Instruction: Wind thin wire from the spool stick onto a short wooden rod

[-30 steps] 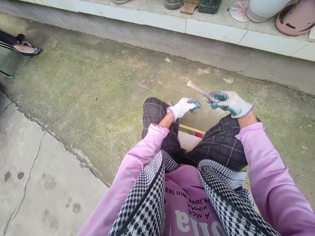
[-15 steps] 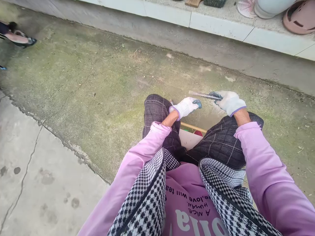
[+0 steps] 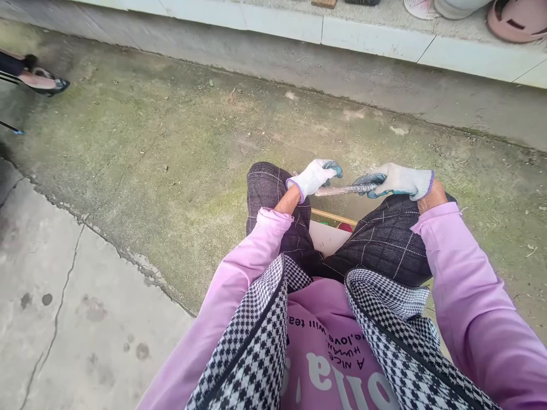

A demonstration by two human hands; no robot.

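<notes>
My right hand [image 3: 395,179], in a white knit glove with blue-grey coating, is closed around a slim rod-like tool [image 3: 339,190]. The tool has a pale, flat-looking length and a dark, shiny wrapped part at the grip; its exact kind does not show. Its pale end points left, just below my left hand [image 3: 317,175], which wears a matching glove. That hand's fingers are curled over; whatever they hold, if anything, is hidden. Both hands hover over my knees in dark checked trousers [image 3: 271,196].
Between my thighs are a pale board [image 3: 327,236], a thin wooden bar [image 3: 335,216] and something red [image 3: 344,226]. A tiled ledge [image 3: 282,25] runs along the back, bearing a pink container [image 3: 517,21] and a white pot [image 3: 459,8]. Another person's shoe [image 3: 53,85] is at far left.
My right hand has turned and lowered slightly, bringing the tool's pale end down and left below my left hand. My left hand has shifted a little left, fingers still curled.
</notes>
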